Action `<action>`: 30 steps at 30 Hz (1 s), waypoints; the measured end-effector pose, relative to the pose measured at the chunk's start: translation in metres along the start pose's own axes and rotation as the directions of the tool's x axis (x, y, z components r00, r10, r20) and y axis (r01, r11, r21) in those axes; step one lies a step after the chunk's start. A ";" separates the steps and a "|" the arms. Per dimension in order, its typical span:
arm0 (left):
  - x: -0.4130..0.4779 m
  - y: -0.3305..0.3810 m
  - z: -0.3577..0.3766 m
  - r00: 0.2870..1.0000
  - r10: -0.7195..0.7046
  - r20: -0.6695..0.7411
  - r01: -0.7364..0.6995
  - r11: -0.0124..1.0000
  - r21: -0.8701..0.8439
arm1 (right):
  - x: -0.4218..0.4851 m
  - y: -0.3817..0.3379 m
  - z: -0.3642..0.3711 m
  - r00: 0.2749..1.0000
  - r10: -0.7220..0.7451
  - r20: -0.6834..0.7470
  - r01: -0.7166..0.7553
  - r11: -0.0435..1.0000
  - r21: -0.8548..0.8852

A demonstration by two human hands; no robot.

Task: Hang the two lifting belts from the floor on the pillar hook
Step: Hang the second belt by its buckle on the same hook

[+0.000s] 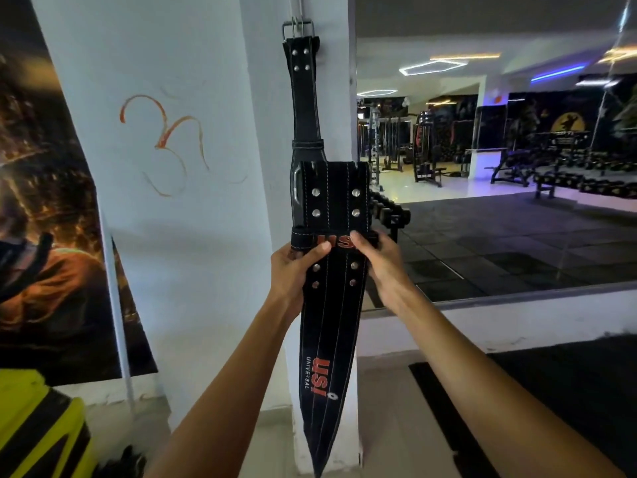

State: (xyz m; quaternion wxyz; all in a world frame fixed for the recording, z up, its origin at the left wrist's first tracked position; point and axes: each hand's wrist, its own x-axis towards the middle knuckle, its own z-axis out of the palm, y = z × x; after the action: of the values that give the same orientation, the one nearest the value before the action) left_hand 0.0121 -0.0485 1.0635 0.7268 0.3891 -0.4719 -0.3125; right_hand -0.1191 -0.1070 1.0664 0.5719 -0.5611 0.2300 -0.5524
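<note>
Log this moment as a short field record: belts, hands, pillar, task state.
hung belt: black belt hangs by its metal buckle high on the white pillar; hook itself not visible
held belt: second black belt with red USI lettering, in front of the first, tail pointing down
left hand: grips the held belt's left edge
right hand: grips its right edge
task state: one belt up, second not yet hung

White pillar (213, 236) carries one black belt (305, 98), hung by buckle (298, 29) near top.
</note>
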 end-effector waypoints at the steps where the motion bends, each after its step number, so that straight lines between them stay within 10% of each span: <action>1: 0.000 -0.003 -0.005 1.000 0.015 0.024 -0.016 0.999 0.032 | 0.003 0.001 0.006 0.999 0.007 -0.040 -0.004 0.997 0.073; 7: -0.038 -0.065 -0.055 0.953 -0.284 0.106 0.201 0.854 0.480 | -0.001 0.026 0.012 0.989 0.087 -0.120 -0.062 0.977 0.203; 13: -0.033 -0.057 -0.047 0.981 -0.188 0.038 0.168 0.938 0.304 | -0.007 0.037 0.014 0.991 0.103 -0.085 -0.084 0.977 0.195; 17: -0.045 -0.064 -0.066 0.919 -0.349 0.182 0.202 0.814 0.544 | -0.017 0.044 0.009 0.994 0.102 -0.049 -0.094 0.983 0.157; 21: -0.012 -0.014 -0.057 0.958 -0.209 0.198 0.166 0.963 0.211 | -0.024 0.046 0.003 0.993 0.110 0.050 -0.113 0.992 0.063; 30: 0.004 0.001 -0.014 0.965 -0.263 -0.009 0.263 0.965 -0.009 | -0.002 -0.005 0.014 0.995 0.073 0.061 -0.060 0.978 -0.200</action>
State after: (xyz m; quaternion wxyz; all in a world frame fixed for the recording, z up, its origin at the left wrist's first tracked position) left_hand 0.0266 -0.0472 1.0625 0.6828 0.4473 -0.4110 -0.4060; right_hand -0.1088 -0.0983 1.0735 0.5390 -0.6257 0.2828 -0.4878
